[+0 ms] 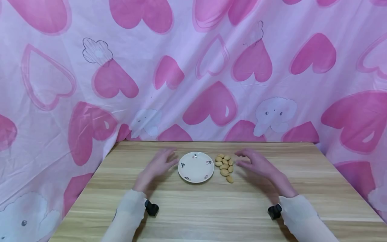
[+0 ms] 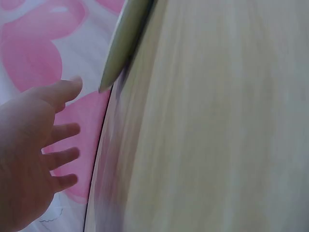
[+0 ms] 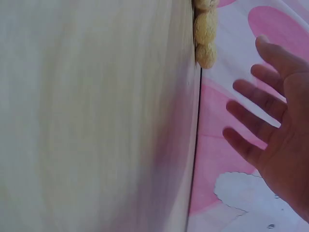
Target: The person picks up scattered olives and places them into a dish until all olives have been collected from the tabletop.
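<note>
A round white plate [image 1: 196, 169] with small dark printed motifs lies near the middle of the table. Just right of it is a loose cluster of tan oval nuts [image 1: 224, 172], their shells rough in the right wrist view. My left hand [image 1: 158, 164] hovers at the plate's left side, fingers spread and holding nothing. On the other side, my right hand [image 1: 257, 164] is held over the table beside the nuts, its fingers apart and grasping nothing. The left wrist view catches the plate's edge [image 2: 120, 50] beyond the thumb.
The wooden table [image 1: 205, 211] has light grain and a back edge close behind the plate. A pink and white curtain with hearts [image 1: 211, 104] hangs behind and along both sides. Dark wrist cameras [image 1: 152, 208] sit at both pale sleeves.
</note>
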A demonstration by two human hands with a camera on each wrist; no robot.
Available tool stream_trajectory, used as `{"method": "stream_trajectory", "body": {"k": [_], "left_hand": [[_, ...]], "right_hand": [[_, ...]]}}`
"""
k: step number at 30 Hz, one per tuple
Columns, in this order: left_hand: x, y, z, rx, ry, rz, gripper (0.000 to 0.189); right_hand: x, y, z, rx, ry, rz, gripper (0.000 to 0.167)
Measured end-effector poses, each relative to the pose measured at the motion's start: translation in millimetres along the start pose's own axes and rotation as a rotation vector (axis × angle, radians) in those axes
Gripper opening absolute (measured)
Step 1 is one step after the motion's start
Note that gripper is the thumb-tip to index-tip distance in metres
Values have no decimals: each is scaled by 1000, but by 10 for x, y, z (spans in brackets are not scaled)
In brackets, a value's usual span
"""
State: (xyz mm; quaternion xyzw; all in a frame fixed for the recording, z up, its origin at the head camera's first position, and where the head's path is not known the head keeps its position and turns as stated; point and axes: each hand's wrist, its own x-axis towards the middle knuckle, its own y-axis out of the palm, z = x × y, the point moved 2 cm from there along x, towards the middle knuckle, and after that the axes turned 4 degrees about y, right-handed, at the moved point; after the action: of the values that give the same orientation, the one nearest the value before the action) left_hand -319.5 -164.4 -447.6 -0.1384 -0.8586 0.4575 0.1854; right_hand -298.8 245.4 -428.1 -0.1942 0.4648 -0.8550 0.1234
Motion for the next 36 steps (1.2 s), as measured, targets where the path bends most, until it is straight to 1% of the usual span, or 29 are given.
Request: {"method": "stream_trajectory", "body": {"k": [3, 6, 9, 15, 20, 24, 27, 33, 36], "left_hand": [[5, 41, -14, -28, -3, 12, 62], [19, 91, -12, -21, 13, 18, 60], [23, 122, -20, -17, 18, 14, 58], [30, 134, -68, -67, 4, 41, 56], [45, 135, -98, -115, 44, 68, 48], [51, 153, -115, -123, 69, 83, 46], [45, 167, -123, -119, 53, 93, 44], [15, 195, -107, -146, -31, 120, 46], [26, 200, -128, -150, -36, 110, 46]], "right_hand": [[0, 20, 30, 85, 1, 21, 44], [12, 59, 54, 113, -6, 38, 41], [36, 104, 57, 117, -11, 54, 37], [54, 130, 105, 143, -33, 87, 38], [91, 127, 181, 163, -48, 116, 38], [93, 139, 200, 159, -39, 132, 36], [80, 162, 206, 149, -26, 147, 34], [39, 205, 229, 129, 2, 186, 29], [31, 205, 243, 117, 3, 192, 26]]}}
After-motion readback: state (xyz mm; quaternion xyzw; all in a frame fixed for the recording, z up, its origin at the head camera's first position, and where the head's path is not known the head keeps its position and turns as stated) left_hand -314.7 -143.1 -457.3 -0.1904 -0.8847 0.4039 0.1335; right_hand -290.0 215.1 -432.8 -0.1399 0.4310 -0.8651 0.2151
